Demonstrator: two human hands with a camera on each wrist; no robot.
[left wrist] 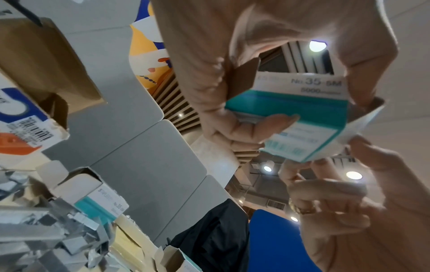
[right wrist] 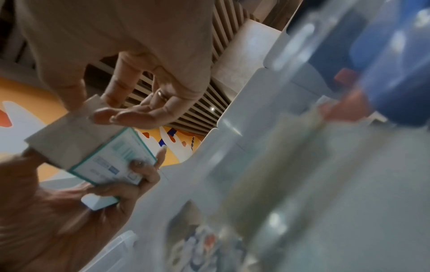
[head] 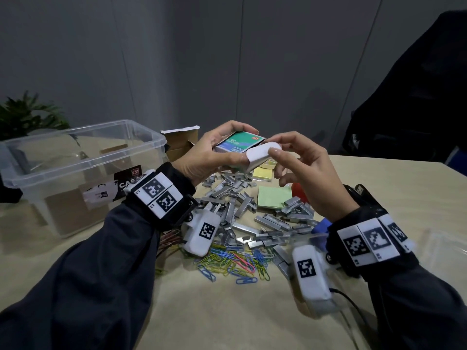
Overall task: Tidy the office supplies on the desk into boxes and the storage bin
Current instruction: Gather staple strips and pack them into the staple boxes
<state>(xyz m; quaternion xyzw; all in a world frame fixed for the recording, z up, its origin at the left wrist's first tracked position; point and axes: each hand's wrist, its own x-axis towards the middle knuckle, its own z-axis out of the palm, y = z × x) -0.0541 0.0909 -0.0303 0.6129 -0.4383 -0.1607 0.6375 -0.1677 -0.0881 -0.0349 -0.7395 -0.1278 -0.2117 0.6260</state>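
My left hand [head: 217,147] grips a small teal and white staple box [head: 237,144] above the desk, fingers curled round its sides. The box's white end flap [head: 261,155] stands open toward my right hand [head: 275,149], whose thumb and forefinger pinch it. From the left wrist the box [left wrist: 291,110] reads "No. 35"; from the right wrist the box [right wrist: 76,147] is blurred. Below lies a heap of loose staple strips [head: 240,208], and coloured paper clips [head: 235,261] lie nearer me. The clear storage bin [head: 141,145] stands at the left.
An open brown cardboard box [head: 180,142] sits behind the bin's right corner. Green sticky notes [head: 271,197] and yellow sticky notes [head: 262,173] lie by the staples, beside a red object [head: 299,192]. Another open staple box [left wrist: 100,198] lies on the desk. A dark chair [head: 409,109] stands at the right.
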